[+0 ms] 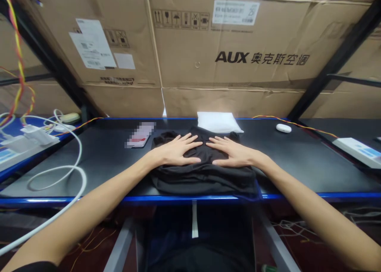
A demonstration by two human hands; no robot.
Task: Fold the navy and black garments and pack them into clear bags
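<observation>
Both hands are palm down with fingers spread, thumbs pointing inward, pinching nothing: the left hand (182, 150) and the right hand (233, 151) lie flat on a loosely folded bundle of soft black cloth (202, 181). The bundle sits mid-length along the front edge of the black, blue-rimmed tabletop (297, 165), its near right corner seeming to lap over that edge. A forward push could bunch the layers or nudge the soft white rectangular packet (220, 122) just behind, by the back edge; the overlapping corner could drag the folds askew. Left of the cloth lies a flat, phone-like slab (140, 136), partly blurred; toward the back right corner, a small white rounded case (283, 128). The looping white cable (85, 181) crosses the front edge near the left forearm, which might snag it.
</observation>
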